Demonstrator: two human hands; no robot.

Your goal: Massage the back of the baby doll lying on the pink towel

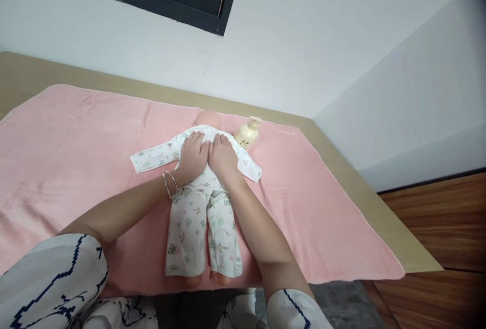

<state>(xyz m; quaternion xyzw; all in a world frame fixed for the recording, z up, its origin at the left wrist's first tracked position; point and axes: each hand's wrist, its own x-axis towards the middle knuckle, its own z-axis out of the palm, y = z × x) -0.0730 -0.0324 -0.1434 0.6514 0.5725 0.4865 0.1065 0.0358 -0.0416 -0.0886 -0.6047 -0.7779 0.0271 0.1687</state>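
Note:
A baby doll [208, 118] in white printed pajamas lies on a pink blanket [94, 141], its head toward the wall and its feet near the front edge. Both of my hands rest on the back or chest of the pajama top [207, 179]; which side faces up I cannot tell. My left hand [193, 154], below a bracelet, lies flat with fingers stretched toward the doll's shoulder. Beside it, thumbs close together, my right hand [223, 156] is laid flat too. The pajama pants [189, 233] cover the legs. Neither hand grips anything.
A cream pump bottle [247, 134] stands on the blanket just right of the doll's shoulder. The tan tabletop [341, 177] shows around the blanket. Behind is a white wall [273, 55] with a dark window frame [224, 10]. Brown wooden panels [444, 212] are at the right.

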